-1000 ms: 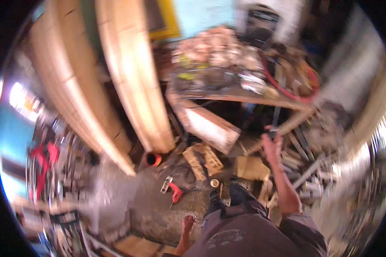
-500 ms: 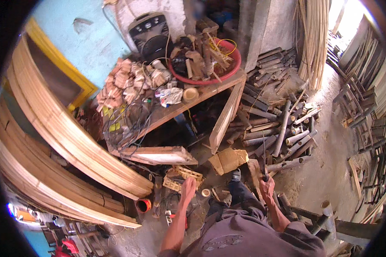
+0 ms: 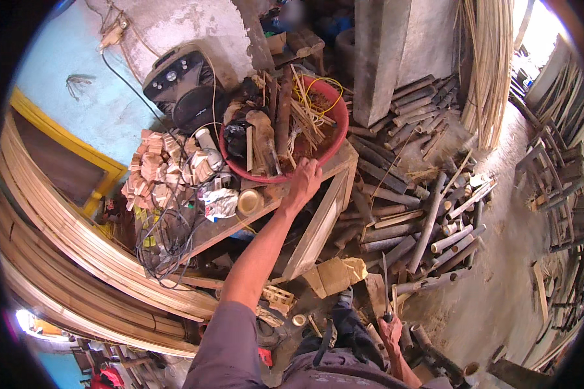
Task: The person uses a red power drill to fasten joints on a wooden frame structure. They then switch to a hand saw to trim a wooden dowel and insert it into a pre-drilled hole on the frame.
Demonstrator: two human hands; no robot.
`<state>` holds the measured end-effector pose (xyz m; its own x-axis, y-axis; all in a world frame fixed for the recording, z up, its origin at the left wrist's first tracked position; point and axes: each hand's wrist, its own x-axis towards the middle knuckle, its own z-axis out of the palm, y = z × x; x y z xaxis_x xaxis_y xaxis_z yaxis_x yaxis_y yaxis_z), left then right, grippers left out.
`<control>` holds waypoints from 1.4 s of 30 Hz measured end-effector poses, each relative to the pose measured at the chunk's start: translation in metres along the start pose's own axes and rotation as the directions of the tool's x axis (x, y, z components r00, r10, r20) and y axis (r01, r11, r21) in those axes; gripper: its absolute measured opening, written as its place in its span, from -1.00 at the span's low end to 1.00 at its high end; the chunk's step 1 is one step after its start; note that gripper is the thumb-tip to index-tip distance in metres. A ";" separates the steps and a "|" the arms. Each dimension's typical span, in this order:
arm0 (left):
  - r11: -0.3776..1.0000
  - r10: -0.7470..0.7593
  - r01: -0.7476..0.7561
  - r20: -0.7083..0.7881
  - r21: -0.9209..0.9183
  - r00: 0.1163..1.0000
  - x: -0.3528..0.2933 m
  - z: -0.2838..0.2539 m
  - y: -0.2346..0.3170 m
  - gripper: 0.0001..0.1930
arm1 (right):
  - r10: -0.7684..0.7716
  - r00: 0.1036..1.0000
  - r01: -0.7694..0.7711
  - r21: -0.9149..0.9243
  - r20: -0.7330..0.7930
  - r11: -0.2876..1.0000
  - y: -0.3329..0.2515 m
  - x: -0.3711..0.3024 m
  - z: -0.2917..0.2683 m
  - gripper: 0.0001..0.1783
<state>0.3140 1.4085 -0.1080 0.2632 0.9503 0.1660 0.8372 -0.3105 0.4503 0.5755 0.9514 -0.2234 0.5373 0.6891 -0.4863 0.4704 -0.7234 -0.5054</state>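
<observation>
My left arm stretches forward, and my left hand [image 3: 304, 181] is at the near rim of a red plastic basin [image 3: 345, 123]. Its fingers are curled over the rim beside some thin wooden sticks [image 3: 309, 123]; what they hold, if anything, is hidden. The basin stands on a wooden table [image 3: 207, 231] and contains wood pieces, black plastic and a yellow cord [image 3: 336, 83]. Low in front of me, my right hand [image 3: 389, 330] is closed around the dark handle of a knife [image 3: 386, 285], whose long narrow blade points up and away from me.
Wood blocks [image 3: 152, 165], tangled cables [image 3: 165, 240] and a black speaker-like device [image 3: 188, 87] crowd the table. Bamboo pieces [image 3: 428, 223] are heaped on the floor to the right. Long curved strips [image 3: 78, 214] fill the left. A cardboard piece [image 3: 334, 277] lies near my feet.
My left hand has moved up and forward from above the yellowish crate to the basin's rim. My right hand still holds the knife, now lower in view. The view has shifted toward the table.
</observation>
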 end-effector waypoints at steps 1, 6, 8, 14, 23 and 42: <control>0.981 0.086 -0.088 0.016 0.173 0.996 0.018 0.010 -0.006 -0.68 | 0.007 1.000 -0.006 0.023 -0.018 1.000 -0.008 0.003 -0.007 -0.60; 0.845 -0.001 0.008 -0.013 0.535 1.000 0.088 0.071 -0.080 -0.47 | 0.095 0.995 -0.096 -0.106 -0.009 0.990 0.020 0.025 -0.010 -0.64; 0.931 -0.215 0.214 -0.032 0.294 0.976 0.114 0.072 -0.073 -0.47 | 0.198 0.978 -0.200 0.029 0.066 0.979 0.042 0.030 -0.006 -0.64; 0.947 -0.108 0.220 -0.413 0.235 0.904 0.086 0.058 -0.034 -0.68 | 0.392 0.920 -0.389 -0.085 0.017 0.917 0.060 0.032 -0.003 -0.37; 0.831 -0.158 0.149 -0.030 0.535 0.987 0.015 0.003 -0.044 -0.42 | 0.290 0.944 -0.287 -0.040 0.158 0.957 0.020 0.060 -0.022 -0.41; 0.122 -0.519 0.392 0.278 -0.912 0.808 -0.133 -0.103 0.013 -0.51 | 0.014 0.991 -0.032 0.132 0.135 0.991 0.047 0.070 -0.011 -0.53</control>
<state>0.2404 1.2762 -0.0339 -0.0888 0.9350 -0.3434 -0.2318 0.3159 0.9200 0.6432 0.9655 -0.2734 0.4443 0.6781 -0.5855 0.3566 -0.7334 -0.5788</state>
